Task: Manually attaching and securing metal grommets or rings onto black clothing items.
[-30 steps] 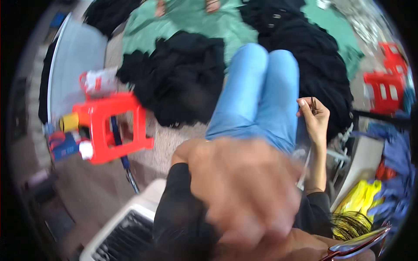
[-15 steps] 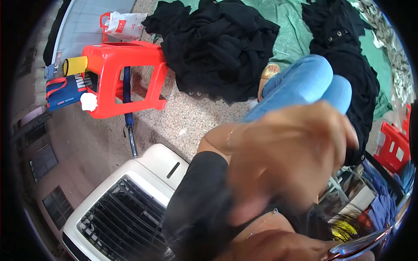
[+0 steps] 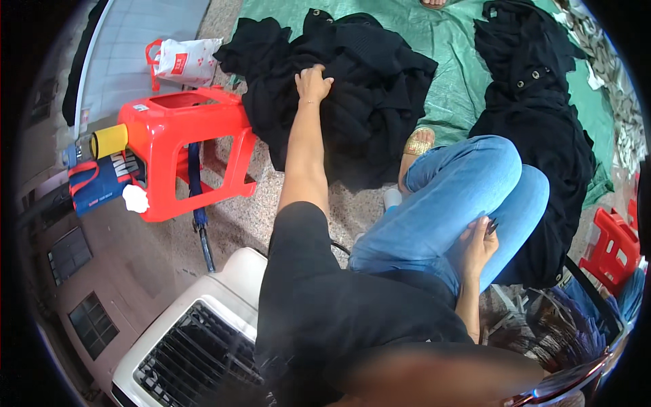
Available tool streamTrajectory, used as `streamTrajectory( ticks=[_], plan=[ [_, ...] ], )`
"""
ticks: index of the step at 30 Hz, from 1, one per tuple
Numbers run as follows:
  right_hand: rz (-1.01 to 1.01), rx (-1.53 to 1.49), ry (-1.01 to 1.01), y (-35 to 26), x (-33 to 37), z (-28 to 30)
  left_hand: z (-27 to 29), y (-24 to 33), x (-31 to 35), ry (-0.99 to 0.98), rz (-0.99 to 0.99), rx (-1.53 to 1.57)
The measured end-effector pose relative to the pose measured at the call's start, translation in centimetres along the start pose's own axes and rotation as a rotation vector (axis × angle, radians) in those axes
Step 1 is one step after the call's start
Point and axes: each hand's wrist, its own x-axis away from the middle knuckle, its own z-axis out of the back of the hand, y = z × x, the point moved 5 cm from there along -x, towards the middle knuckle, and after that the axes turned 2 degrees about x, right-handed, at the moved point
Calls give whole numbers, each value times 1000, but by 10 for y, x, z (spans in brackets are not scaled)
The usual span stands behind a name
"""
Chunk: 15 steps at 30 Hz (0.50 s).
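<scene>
My left arm stretches out to a heap of black garments (image 3: pixel 366 122) with metal eyelets. My left hand (image 3: pixel 313 85) lies on the heap's left part, its fingers curled into the black cloth. On my lap, over the blue jeans (image 3: pixel 447 197), rests my right hand (image 3: pixel 477 245). It is closed around a small dark pointed tool (image 3: pixel 492 226), mostly hidden by the fingers. A second heap of black garments (image 3: pixel 529 142), also with eyelets, lies to the right of my legs.
A green sheet (image 3: pixel 447 74) is spread under the garments. On the left stand a red plastic stool (image 3: pixel 196 136), a blue bag (image 3: pixel 102 190), a folded umbrella (image 3: pixel 202 237) and a white slatted appliance (image 3: pixel 234 292). Another red stool (image 3: pixel 610 244) is at far right. A person's foot (image 3: pixel 434 3) shows at the top.
Both hands were raised and blurred close in front of me. Now my left hand has reached forward to the black heap, and my right hand has come down to my lap.
</scene>
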Motion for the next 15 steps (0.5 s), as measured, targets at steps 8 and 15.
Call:
streamTrajectory(
  ticks=[8,15],
  plan=[
    [24,-58,-58,-3,2,-1,84,35,46,511,-280,74],
    [201,-73,-167,-10,0,-6,280,74,77,636,-402,694]
  ],
)
